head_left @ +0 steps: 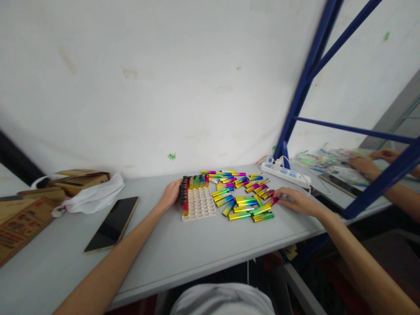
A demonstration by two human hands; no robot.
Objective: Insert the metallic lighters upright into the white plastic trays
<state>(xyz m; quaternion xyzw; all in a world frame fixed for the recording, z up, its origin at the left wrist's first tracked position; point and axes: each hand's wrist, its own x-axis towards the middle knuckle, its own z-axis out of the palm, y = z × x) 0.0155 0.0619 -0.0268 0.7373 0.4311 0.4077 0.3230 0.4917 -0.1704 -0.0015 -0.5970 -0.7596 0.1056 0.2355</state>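
A white tray (201, 211) with rows of round holes sits on the table. Slim shiny tubes with dark tops (184, 197) stand upright along its left and back edges; the other holes show bare. My left hand (170, 194) is closed against the tray's left back side, its fingertips partly hidden by the standing tubes. To the right lies a loose spread of rainbow-coloured metallic tubes (244, 208). At the right edge of that spread, my right hand (292, 200) pinches the end of a pinkish-red metallic tube (272, 201).
A dark-screened phone (112, 224) lies left of my left arm. Cardboard boxes (26, 216) and a white plastic bag (93, 197) sit farther left. A white power strip (287, 173) lies at the back right, near a blue metal frame (300, 96). Beyond it, another person's hands (365, 165) are visible.
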